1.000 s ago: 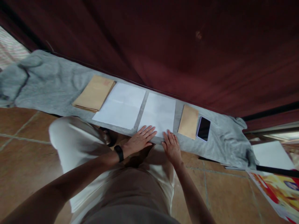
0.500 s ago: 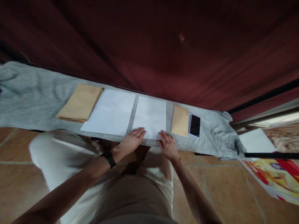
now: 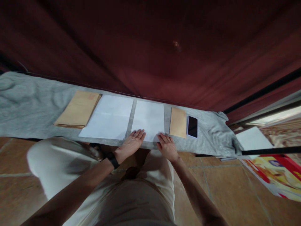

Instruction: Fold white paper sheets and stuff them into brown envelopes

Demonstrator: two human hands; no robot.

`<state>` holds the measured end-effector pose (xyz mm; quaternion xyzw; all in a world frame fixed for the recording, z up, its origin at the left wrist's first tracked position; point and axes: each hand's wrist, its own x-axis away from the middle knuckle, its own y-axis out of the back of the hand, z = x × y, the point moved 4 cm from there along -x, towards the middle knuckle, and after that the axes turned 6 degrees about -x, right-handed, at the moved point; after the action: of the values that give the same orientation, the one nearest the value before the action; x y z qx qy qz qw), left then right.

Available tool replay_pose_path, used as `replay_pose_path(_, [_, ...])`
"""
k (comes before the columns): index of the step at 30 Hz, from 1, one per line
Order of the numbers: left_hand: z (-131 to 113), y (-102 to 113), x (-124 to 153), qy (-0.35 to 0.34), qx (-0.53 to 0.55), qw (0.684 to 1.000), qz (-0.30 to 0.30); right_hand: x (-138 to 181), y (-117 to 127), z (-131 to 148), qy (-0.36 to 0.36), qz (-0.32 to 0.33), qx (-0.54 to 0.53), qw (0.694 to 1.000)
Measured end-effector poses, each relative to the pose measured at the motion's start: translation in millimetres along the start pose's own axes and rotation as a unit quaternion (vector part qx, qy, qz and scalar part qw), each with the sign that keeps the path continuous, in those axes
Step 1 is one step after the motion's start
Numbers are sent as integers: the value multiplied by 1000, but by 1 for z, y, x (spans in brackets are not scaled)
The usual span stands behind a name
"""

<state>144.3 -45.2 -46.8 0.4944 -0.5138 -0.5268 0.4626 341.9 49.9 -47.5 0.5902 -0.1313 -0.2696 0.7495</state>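
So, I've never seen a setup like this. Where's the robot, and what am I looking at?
There is no robot here: these are a person's own bare hands, seen by a camera worn on the head, looking forward and down. A long grey cloth covers the surface. On it, from left to right, lie a stack of brown paper, two white sheets, a smaller brown piece and a phone. The left hand, with a dark band on its wrist, and the right hand lie at the near corners of the right-hand sheet. Neither hand grips anything.
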Motion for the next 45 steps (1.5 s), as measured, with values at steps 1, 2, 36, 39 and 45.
replay_pose_path(1, [1,-1,0,0,0,1000,-6,0,0,-1,-2,-2,-7,1000])
replay_pose_path(2, [2,-1,-1,0,0,1000,-11,0,-1,-2,-5,-4,-15,1000])
replay_pose_path(36, [70,2,25,112,368,923,-30,5,10,-34,-54,-35,-333,941])
replay_pose_path(39, [78,1,12,167,421,891,-33,2,8,-40,-128,-57,-355,924])
replay_pose_path(45, [80,1,-8,245,465,848,-72,-11,7,-44,-205,-99,-368,901])
